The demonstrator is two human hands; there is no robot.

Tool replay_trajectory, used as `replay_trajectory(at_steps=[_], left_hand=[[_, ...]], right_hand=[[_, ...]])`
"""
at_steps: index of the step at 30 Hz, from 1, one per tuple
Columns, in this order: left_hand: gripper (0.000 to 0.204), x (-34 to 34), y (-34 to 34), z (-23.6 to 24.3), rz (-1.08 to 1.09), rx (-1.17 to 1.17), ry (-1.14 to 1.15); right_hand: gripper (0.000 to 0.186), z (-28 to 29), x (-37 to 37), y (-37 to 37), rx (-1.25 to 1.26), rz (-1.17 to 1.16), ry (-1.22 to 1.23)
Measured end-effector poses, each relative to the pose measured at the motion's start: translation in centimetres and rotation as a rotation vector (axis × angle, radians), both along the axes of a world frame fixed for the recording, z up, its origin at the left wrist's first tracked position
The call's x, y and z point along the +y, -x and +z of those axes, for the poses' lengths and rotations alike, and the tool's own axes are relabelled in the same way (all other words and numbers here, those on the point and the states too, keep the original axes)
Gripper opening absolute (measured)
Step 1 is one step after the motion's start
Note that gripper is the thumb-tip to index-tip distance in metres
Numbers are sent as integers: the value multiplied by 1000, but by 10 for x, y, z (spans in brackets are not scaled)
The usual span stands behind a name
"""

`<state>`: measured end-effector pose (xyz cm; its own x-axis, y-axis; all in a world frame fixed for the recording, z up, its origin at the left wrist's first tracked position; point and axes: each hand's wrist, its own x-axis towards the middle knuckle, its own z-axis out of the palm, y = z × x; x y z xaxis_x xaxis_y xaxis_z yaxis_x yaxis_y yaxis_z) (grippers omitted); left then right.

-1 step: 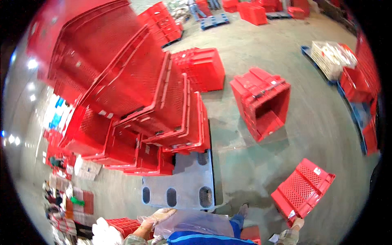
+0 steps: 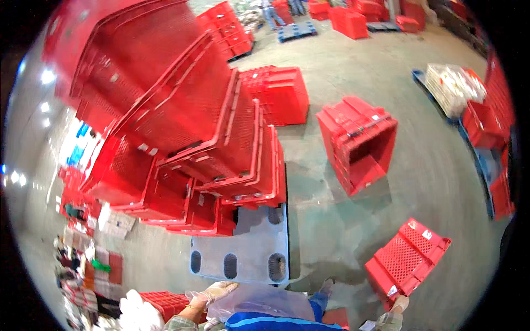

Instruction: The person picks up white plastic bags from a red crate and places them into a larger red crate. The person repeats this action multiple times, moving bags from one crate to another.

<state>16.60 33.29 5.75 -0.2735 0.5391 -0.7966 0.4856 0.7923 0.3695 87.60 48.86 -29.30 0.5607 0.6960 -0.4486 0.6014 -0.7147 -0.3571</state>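
Observation:
My right hand (image 2: pixel 401 303), at the lower right, is closed on the near end of a red plastic crate (image 2: pixel 411 256) with lattice walls. The crate hangs tilted beside me. My left hand (image 2: pixel 218 291), in a pale glove, has its fingers stretched out near my waist. It lies by a clear plastic sheet (image 2: pixel 270 302) that spreads across my front; whether it touches the sheet I cannot tell. Ahead of me, tall stacks of nested red crates (image 2: pixel 190 118) stand on a blue-grey pallet (image 2: pixel 251 237), whose near part is bare.
Two more piles of red crates stand on the floor, one behind the pallet (image 2: pixel 281 96) and one to its right (image 2: pixel 359 140). A white crate (image 2: pixel 441 88) sits on a pallet at the far right. White bundles (image 2: pixel 138 311) and a red crate (image 2: pixel 165 303) are at my lower left. People stand far off.
The view has shifted slightly, so the stacks and floor piles appear a little farther right and lower. Both hands keep their places; the right still grips the crate.

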Motion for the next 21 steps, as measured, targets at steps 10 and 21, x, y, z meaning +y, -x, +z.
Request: replay_trajectory(at_steps=[10, 21], left_hand=[[51, -103, 144, -51, 363, -88, -148], [84, -83, 203, -72, 535, -1144, -98]], right_hand=[[22, 146, 34, 78, -331, 614, -176], [54, 508, -41, 456, 224, 475, -126]])
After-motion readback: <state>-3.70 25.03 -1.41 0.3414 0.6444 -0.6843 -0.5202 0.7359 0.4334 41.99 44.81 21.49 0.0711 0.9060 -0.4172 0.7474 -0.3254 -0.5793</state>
